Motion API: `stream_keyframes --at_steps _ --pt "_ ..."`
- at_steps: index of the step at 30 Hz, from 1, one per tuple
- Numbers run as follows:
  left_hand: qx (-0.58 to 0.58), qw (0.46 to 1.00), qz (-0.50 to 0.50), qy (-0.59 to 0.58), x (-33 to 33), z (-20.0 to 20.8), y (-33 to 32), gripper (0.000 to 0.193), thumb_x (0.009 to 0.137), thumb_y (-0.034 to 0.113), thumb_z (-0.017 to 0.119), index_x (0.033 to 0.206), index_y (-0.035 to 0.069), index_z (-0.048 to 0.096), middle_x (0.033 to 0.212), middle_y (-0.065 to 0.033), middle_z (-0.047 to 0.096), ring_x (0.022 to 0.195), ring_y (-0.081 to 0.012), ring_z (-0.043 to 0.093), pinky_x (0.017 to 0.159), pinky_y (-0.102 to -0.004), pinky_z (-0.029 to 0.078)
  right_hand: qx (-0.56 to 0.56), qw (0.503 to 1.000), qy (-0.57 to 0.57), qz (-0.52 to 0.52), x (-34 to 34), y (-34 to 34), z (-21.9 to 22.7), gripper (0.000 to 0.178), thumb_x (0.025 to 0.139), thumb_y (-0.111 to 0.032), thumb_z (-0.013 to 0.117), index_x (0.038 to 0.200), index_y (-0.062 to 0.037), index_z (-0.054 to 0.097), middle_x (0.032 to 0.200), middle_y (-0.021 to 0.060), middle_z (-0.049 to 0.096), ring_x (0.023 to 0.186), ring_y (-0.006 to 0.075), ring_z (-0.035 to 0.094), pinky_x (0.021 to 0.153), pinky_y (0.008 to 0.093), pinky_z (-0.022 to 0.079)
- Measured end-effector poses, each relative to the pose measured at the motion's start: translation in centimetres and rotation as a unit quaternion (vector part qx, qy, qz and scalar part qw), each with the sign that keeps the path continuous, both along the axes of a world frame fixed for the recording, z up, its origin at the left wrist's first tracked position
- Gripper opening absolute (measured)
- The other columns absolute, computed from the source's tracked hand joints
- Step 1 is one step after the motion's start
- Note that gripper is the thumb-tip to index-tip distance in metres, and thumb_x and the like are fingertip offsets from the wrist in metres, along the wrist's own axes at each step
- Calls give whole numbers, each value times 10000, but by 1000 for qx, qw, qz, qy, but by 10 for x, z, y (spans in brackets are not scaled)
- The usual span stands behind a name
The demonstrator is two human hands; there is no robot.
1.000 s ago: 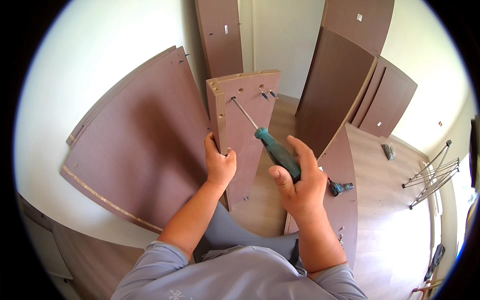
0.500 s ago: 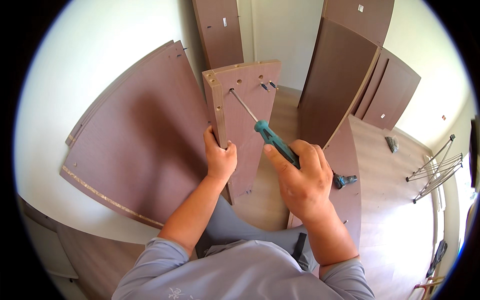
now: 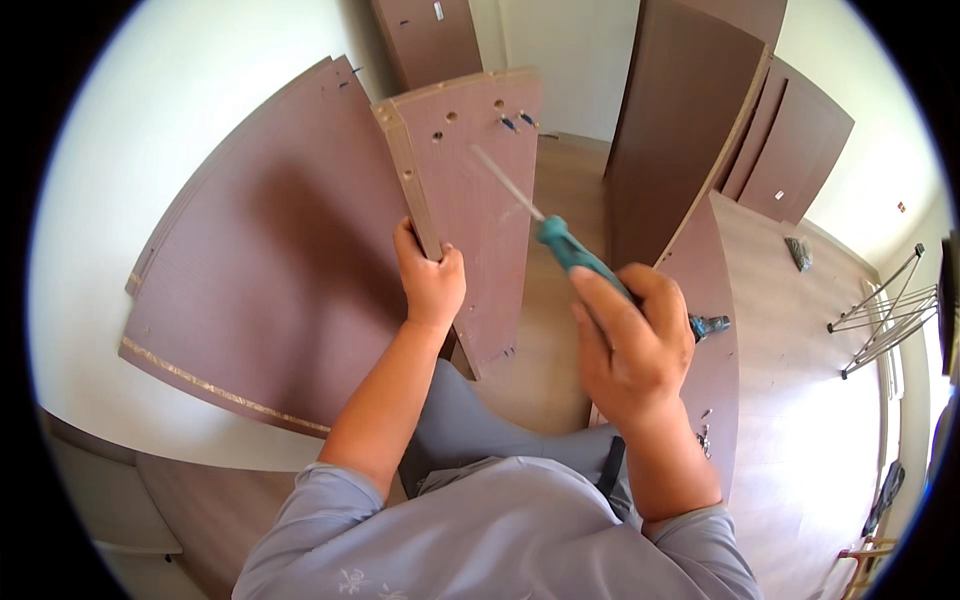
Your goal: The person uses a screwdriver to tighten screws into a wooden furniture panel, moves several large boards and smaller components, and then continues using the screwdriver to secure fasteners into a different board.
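Note:
A brown furniture board point(image 3: 485, 210) with drilled holes stands upright in front of me. My left hand point(image 3: 432, 285) grips its left edge, thumb on the near face. Two dark connecting bolts point(image 3: 518, 122) stick out near the board's top right, beside several round holes. In my right hand point(image 3: 640, 345) is a screwdriver point(image 3: 575, 250) with a green handle. Its shaft points up and left toward the board, and the blurred tip is apart from the holes; whether it touches the board's face I cannot tell.
Large brown panels point(image 3: 265, 260) lean on the wall at left. A tall panel point(image 3: 680, 130) stands at right, more panels behind it. A power drill point(image 3: 710, 327) lies on a flat board point(image 3: 690, 270). A folding metal frame point(image 3: 885, 315) and a small bag point(image 3: 798, 253) are farther right.
The screwdriver has come out of the hole near the board's top left corner. My right hand has moved right and a little down with it. My left hand still holds the board.

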State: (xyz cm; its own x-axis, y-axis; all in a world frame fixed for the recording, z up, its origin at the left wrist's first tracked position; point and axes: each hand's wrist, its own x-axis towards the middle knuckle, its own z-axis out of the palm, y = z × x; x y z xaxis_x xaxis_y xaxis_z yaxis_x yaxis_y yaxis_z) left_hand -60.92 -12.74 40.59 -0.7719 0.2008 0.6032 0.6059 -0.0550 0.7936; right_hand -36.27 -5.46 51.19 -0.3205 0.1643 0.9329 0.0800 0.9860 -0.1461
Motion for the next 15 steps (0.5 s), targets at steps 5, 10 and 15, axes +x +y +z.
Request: stream_keyframes --at_steps 5,10,15 --pt "14 1000 -4 -27 -9 5 7 398 865 -34 586 1244 -7 468 1100 -118 574 976 -213 597 901 -357 506 -330 928 -162 58 19 1 -96 378 865 -119 789 1236 -115 716 997 113 657 808 296 659 710 388 544" --pt "47 989 -34 -137 -2 7 22 429 848 -9 602 1255 2 470 1133 -121 590 1019 -214 603 930 -350 502 -451 858 -236 61 -1 -5 -187 370 927 -242 755 1284 -167 692 1027 109 668 894 311 669 806 407 547" --pt "8 990 9 -143 19 24 33 452 870 -2 607 1294 6 450 1188 -137 599 1092 -237 611 989 -356 480 -490 842 -220 49 -12 0 -224 350 923 -199 754 1259 -118 699 1033 131 678 941 312 667 842 399 539"
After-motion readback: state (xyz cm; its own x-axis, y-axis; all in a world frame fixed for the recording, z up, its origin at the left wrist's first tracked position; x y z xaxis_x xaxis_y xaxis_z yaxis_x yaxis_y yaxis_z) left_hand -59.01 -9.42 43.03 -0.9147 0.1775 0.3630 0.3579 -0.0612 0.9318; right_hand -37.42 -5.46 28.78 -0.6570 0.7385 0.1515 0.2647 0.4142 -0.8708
